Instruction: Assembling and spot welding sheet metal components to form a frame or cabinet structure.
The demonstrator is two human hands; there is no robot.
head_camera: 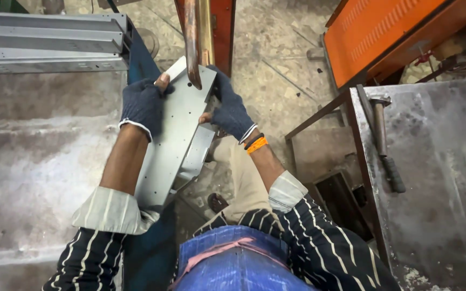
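Left hand (142, 105) and right hand (230, 110) grip grey metal panel (173, 145).

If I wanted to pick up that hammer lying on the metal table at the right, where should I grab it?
Probably by the dark grip at the near end of the hammer, coming from above. It lies flat on the table, head pointing away, close to the table's left edge, so the handle's whole length is free for fingers to close round.

A single head-worn camera is looking steeply down from close above, facing forward over the person's forearms, taking in the floor (276, 81) and a metal desk (438, 178) at right.
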